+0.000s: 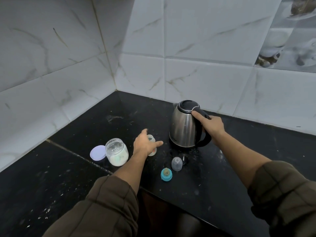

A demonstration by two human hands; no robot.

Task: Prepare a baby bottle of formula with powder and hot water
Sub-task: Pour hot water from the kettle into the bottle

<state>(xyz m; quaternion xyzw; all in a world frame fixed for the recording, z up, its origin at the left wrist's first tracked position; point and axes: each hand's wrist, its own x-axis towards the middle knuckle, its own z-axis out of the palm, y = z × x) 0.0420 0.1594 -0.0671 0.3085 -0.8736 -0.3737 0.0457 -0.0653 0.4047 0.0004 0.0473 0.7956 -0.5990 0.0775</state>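
Note:
A steel kettle [183, 127] with a black lid and handle stands on the black counter [222, 185]. My right hand [211, 124] is wrapped around its handle, thumb near the lid. My left hand [145, 142] hovers with fingers spread over the small open baby bottle [152, 151], which it partly hides; I cannot tell if it touches it. Left of that stands an open glass jar of white formula powder [117, 153], and its pale lid [97, 153] lies beside it. In front lie the clear bottle cap [177, 163] and the teal collar with teat [166, 174].
White marble-look tiled walls [68, 74] meet in a corner behind the counter. Water drops and white specks are scattered on the dark surface. The counter's front edge runs diagonally below the teal collar, with a dark gap under it.

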